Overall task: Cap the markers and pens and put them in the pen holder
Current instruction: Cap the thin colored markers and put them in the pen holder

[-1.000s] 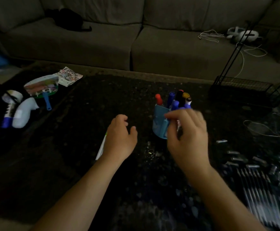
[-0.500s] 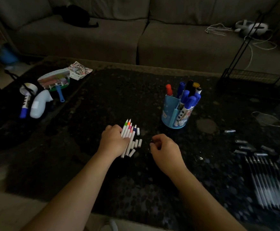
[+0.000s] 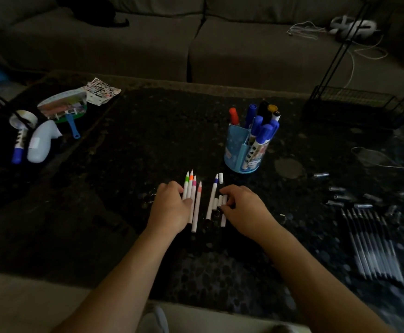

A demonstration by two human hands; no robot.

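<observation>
1. Thin pens (image 3: 190, 188): lying uncapped and side by side on the dark table (image 3: 124, 152), close to its near edge, coloured tips pointing away.
2. Curling the left hand (image 3: 169, 207) over the lower ends of three of them, fingers bent and close together, thumb lying across the barrels. Leaving a peach-tipped pen (image 3: 196, 210) just beside that thumb.
3. Closing the right hand (image 3: 241, 207) on the white caps (image 3: 220, 200), fingertips drawn together and seemingly pinching one. Keeping a purple-tipped pen (image 3: 212, 195) just to the left of those fingertips, with one more cap lying beyond, near its tip.
4. Waiting well off to the right: a row of grey pens (image 3: 371, 243), uncapped as far as the blur allows telling, with loose grey caps (image 3: 335, 195) scattered just beyond.
5. Standing farther back, apart from both hands: the blue pen holder (image 3: 232, 150), already carrying capped markers (image 3: 263, 126) in red, blue, black and yellow.
6. Judging the job as partway through. The thick markers are looking done and stowed. The thin pens are needing their caps next, then the grey ones. Seeing none of either kind in the holder yet.
7. Sitting farthest off: a hand fan (image 3: 61, 109) and a white bottle (image 3: 40, 143) at the left, a wire rack (image 3: 352, 99) at the right, a sofa (image 3: 124, 44) behind.
</observation>
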